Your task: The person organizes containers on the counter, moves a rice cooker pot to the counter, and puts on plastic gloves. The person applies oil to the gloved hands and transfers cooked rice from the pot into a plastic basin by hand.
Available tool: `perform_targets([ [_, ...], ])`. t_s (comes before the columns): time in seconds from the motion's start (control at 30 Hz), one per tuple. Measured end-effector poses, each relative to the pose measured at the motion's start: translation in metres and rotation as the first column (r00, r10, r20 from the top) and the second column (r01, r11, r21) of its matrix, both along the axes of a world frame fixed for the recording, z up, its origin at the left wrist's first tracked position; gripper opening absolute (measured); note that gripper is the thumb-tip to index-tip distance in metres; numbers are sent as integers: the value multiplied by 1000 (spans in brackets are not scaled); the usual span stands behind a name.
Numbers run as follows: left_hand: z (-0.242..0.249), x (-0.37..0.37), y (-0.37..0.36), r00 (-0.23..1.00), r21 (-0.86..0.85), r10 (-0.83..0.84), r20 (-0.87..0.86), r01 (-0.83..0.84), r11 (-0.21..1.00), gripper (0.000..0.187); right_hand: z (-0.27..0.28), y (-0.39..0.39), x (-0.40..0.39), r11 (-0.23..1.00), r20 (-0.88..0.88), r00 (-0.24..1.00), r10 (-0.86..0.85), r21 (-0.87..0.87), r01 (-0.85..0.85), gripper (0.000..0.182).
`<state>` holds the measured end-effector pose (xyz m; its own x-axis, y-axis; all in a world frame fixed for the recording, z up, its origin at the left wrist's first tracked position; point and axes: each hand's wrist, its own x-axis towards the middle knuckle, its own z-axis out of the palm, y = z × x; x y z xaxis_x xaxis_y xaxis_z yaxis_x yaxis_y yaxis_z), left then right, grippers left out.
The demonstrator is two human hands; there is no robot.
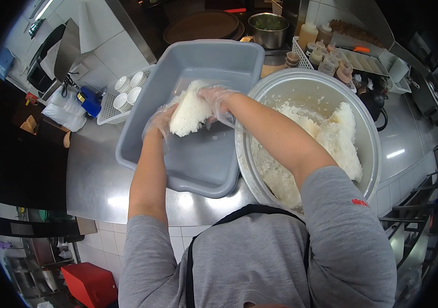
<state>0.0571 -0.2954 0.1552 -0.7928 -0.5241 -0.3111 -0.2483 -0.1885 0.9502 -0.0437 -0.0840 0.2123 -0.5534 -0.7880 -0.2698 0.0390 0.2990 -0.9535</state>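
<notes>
A large clump of cooked white rice (191,114) is held between my two hands, over a grey plastic tub (188,172). My left hand (162,119), in a clear plastic glove, grips the clump's left side. My right hand (219,102), gloved the same way, grips its right side; some of its fingers are hidden behind the rice. A few bits of rice lie on the tub's floor. To the right, a big round metal pot (372,149) holds more cooked rice (334,146), partly covered by my right forearm.
Small white cups (122,92) stand in a white basket (107,115) left of the tub. Behind are brown round trays (201,25) and a metal pot with green contents (269,36). Sauce bottles (309,35) and small jars crowd the back right. A steel counter (91,169) runs underneath.
</notes>
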Motion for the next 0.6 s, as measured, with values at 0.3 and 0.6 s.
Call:
perform_targets([
  [0.3, 44, 25, 28, 813, -736, -84, 577, 561, 378, 51, -1, -15, 30, 966, -872, 416, 258, 220, -138, 49],
  [0.6, 65, 24, -6, 885, -830, -171, 434, 466, 308, 65, 101, 178, 93, 949, -139, 970, 199, -220, -226, 43],
])
